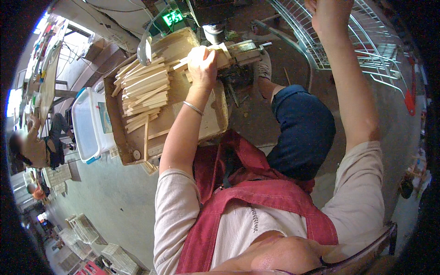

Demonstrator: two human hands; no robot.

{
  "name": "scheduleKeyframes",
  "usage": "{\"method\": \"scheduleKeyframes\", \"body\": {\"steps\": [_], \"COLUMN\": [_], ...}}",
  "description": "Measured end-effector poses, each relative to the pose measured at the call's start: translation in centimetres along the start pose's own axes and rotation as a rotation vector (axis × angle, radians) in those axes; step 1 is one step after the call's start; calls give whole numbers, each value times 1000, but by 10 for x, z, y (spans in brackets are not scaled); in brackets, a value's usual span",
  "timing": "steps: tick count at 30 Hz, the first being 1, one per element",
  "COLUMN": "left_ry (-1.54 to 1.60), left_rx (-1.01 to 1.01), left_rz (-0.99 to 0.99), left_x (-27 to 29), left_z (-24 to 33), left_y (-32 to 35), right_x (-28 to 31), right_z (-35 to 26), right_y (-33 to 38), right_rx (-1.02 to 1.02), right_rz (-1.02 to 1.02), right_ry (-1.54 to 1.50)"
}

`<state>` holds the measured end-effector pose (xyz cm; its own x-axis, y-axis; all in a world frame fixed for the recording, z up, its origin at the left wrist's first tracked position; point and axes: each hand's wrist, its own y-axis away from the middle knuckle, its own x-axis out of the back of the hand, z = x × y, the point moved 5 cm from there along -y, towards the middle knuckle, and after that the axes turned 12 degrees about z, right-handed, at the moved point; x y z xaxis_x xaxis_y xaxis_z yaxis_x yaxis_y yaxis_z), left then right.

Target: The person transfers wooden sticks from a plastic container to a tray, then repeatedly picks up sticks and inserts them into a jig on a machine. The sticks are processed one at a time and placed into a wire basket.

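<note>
- My left hand [202,62] is curled shut over a short wooden piece [223,56] at the far edge of the wooden surface [208,120], right against the machine [243,49].
- That piece lies flat, its long axis running left to right across my view; its free end points right, toward the machine's block.
- A thin bangle [193,107] sits on my left wrist.
- Just left of that hand lies a heap of wooden slats [143,89], most with their long axes running roughly left to right, slightly fanned; one slat [146,136] near the front points away from me instead.
- My right hand [328,13] is raised high and well apart, closed into a fist at the wire rack [366,43]; I cannot tell what it grips.
- A white plastic bin [87,126] stands beside the surface, on the left.
</note>
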<state>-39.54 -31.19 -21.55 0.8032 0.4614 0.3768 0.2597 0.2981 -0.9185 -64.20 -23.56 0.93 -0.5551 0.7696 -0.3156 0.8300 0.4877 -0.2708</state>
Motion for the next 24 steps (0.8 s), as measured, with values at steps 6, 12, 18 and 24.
{"method": "scheduleKeyframes", "body": {"steps": [6,12,18,24], "left_ry": [10,-15,-13,-31], "left_rx": [13,12,2,0], "left_rz": [1,-30,7,2], "left_x": [-1,-1,-4,-5], "left_z": [2,-1,-2,-1], "left_y": [-1,2,5,3], "right_x": [16,35,61,75], "right_z": [5,22,52,76], "right_y": [16,33,43,51], "right_rx": [51,41,40,52], "right_rz": [-56,-90,-119,-240], "right_ry": [-2,6,87,328]}}
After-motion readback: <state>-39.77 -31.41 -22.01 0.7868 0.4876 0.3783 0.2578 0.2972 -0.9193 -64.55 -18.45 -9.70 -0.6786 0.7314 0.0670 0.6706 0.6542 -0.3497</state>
